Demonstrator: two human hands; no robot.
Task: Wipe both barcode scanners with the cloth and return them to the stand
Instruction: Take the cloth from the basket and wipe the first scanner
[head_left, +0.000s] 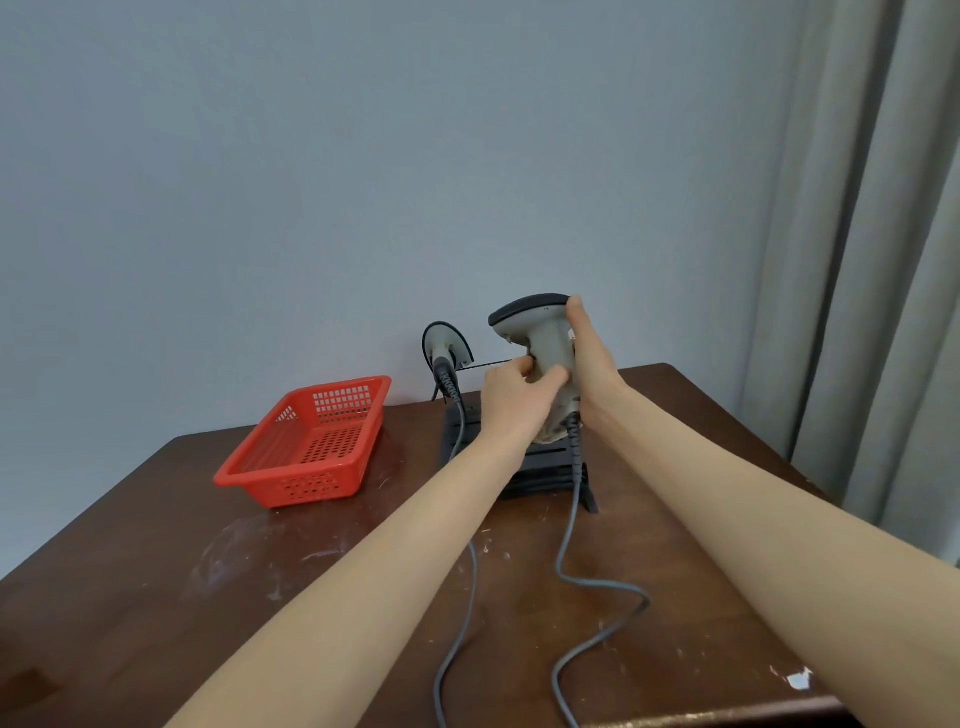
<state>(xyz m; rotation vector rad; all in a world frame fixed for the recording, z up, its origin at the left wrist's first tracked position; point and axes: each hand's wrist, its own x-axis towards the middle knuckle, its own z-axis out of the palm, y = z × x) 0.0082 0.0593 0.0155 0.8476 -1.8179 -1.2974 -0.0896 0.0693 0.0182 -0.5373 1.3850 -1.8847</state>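
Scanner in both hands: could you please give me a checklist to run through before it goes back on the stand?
1. Grip on scanner: left hand curls round the handle, right hand lies flat against its side: ok.
2. Cloth in contact: only a pale wad shows below the left hand: cannot tell.
3. Stand slots beneath the scanner bare: ok.
4. Second scanner upright at the stand's back left: ok.
5. Cable hangs over the stand's front and loops loosely on the table: ok.
6. Wiping finished: cannot tell.
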